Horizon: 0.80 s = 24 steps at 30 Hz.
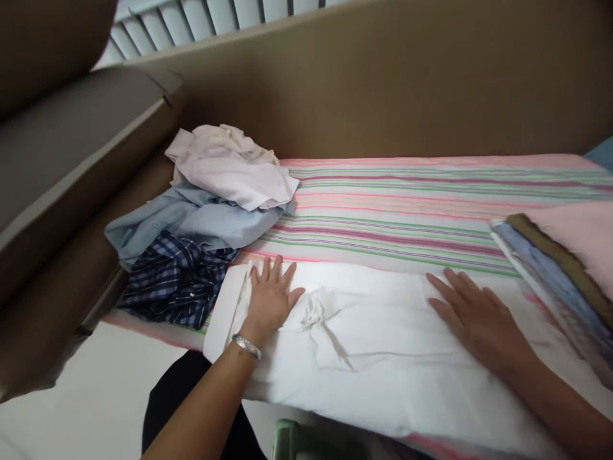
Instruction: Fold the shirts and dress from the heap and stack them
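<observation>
A white garment (383, 345) lies spread flat along the near edge of a striped table cover (407, 211). My left hand (271, 297) rests flat and open on its left part, near the collar end, with a silver bracelet on the wrist. My right hand (472, 313) lies flat and open on the garment's right part, fingers pointing left. A small bunched wrinkle of white cloth (313, 313) sits between the two hands.
A loose pile of clothes sits at the left: a white shirt (230, 166), a light blue shirt (191, 220) and a dark blue plaid shirt (175, 281). A stack of folded clothes (560, 268) lies at the right. Brown cardboard walls (383, 83) rise behind and to the left.
</observation>
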Motion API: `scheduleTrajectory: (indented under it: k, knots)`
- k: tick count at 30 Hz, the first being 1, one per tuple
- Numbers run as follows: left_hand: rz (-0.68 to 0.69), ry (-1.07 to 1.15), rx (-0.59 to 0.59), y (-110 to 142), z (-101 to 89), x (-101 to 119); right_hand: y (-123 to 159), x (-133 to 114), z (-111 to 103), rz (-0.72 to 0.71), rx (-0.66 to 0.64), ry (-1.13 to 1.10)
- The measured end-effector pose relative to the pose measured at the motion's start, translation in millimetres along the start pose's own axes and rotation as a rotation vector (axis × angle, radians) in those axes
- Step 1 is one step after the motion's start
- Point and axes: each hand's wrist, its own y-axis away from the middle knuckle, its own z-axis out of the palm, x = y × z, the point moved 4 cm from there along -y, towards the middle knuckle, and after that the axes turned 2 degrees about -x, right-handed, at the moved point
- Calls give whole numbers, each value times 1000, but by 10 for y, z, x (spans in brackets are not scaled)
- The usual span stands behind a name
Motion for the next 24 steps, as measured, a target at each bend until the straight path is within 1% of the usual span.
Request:
scheduleTrajectory:
  k: [5,8,11,13,15,17,19,21,23,24]
  knots:
    - [-8,15,-20,-33,46,0,2,28,39,-25,10,-7]
    - [5,17,-11,-33,83,-9,-19,-14,-8,-1,-7,3]
    - [9,10,-21,-27,61,-39,-51,-65,-138,35,-52,-55]
    - [-13,26,-33,-39,-14,-43,-44,-51,-269,43,-72,-159]
    - [-23,55,19,-47,-160,34,37,38,-452,91,2,-281]
    - [30,92,132,-18,-328,252,221,170,-636,164,128,-388]
    - [134,120,226,57,-420,597,476,303,-755,240,222,-468]
    - [207,117,258,143,-384,973,731,414,-795,301,256,-517]
    - [229,81,241,200,-255,1289,924,496,-792,339,257,-529]
    - [234,60,219,213,-177,1408,985,525,-785,353,250,-522]
